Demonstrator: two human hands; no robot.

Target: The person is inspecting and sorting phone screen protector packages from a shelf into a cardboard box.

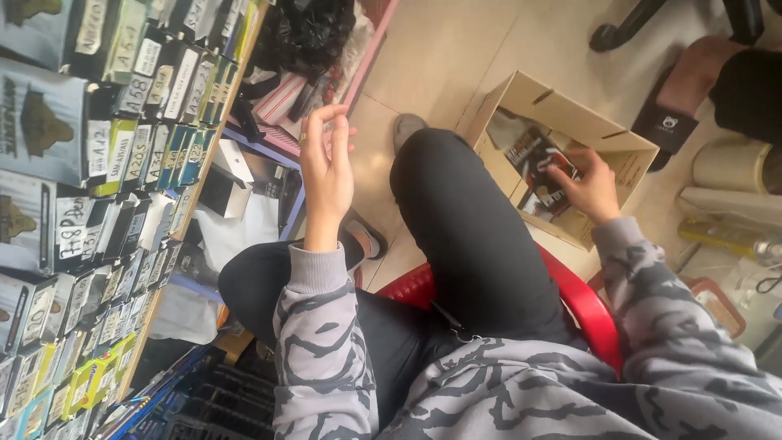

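Head view, all placed rel. to the cardboard box on the tiled floor.

R hand is inside the box, at its near side. Fingers curled and closed onto a black packet w/ red & white print, thumb on top. Packet lies flat-ish in the box, long axis running from the box's far-left corner toward the hand; more dark packets sit just under it. Box is open-topped, flaps out, its long axis slanting down to the right.

L hand is well left of the box, raised above the black-trousered knee. Fingers loosely bent, part open, tips close together; can't tell if anything small is pinched there. Nothing big held.

Further left of the box: shelf rack packed w/ rows of small labelled boxes. Red plastic chair shows below the box, under the leg. Grey patterned sleeves on both arms.
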